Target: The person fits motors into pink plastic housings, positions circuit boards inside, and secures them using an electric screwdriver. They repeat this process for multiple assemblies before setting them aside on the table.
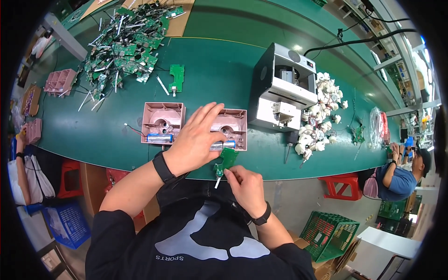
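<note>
- your left hand (196,137) lies across the left part of the right pink housing (236,122), its four fingers stretched out and held close together, tips by the far rim.
- your left thumb stands apart from those fingers, over the blue-and-silver battery (227,144) along the housing's near side; you cannot tell here whether it presses on it.
- your right hand (248,185) is at the near edge of the workbench (105,128), thumb and forefinger pinching the lower end of a green circuit board (228,157); its other fingers are curled in.
- that board is tilted just in front of your right housing, its upper end by the near rim, and a white strip (218,182) sticks out below it toward you.
- the left pink housing (154,116) sits beside the right one, with a blue battery (159,138) along its near side and a thin wire lead (134,129) running out to the left.
- beyond the left housing you have a loose circuit board (177,77) with a white strip near it, and farther left a heap of boards (123,53).
- to your right stands a black-and-silver machine (284,91), with a pile of white parts (319,119) just beside it.
- a co-worker (396,179) is at the far right.
</note>
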`<action>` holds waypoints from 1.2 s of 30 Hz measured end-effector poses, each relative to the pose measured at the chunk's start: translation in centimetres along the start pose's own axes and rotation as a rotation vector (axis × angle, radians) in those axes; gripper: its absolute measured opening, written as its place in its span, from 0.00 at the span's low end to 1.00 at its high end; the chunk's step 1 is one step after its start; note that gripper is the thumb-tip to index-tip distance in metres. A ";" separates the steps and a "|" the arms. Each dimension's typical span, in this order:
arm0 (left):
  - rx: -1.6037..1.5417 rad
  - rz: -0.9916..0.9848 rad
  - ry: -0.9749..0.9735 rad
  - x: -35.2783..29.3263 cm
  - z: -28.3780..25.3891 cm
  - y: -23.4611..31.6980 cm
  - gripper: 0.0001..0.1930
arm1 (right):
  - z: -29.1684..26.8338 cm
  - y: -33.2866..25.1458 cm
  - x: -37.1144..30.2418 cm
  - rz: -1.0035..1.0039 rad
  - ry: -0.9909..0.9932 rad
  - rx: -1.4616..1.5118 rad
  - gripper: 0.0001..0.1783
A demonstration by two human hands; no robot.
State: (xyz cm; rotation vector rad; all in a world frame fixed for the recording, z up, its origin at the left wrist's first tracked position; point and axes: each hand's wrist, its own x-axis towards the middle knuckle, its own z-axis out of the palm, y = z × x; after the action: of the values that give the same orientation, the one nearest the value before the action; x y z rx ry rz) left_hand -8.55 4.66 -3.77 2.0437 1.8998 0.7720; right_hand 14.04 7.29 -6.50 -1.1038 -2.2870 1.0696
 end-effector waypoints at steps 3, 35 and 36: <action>0.045 0.001 -0.007 0.0 -0.2 0.2 0.19 | -0.6 0.1 -0.2 -0.001 -0.033 -0.057 0.10; -0.560 -0.155 0.793 4.4 -20.3 -10.0 0.08 | -4.8 -4.0 -2.6 0.027 -0.261 0.436 0.08; -0.557 -0.156 0.789 3.4 -20.8 -8.8 0.08 | -4.8 -4.2 -2.4 0.035 -0.266 0.450 0.09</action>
State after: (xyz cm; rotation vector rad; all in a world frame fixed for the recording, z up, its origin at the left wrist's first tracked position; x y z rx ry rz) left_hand -27.04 5.43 9.67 1.3136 1.8166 1.9996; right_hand 16.36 6.01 -0.24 -0.8610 -2.0595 1.7274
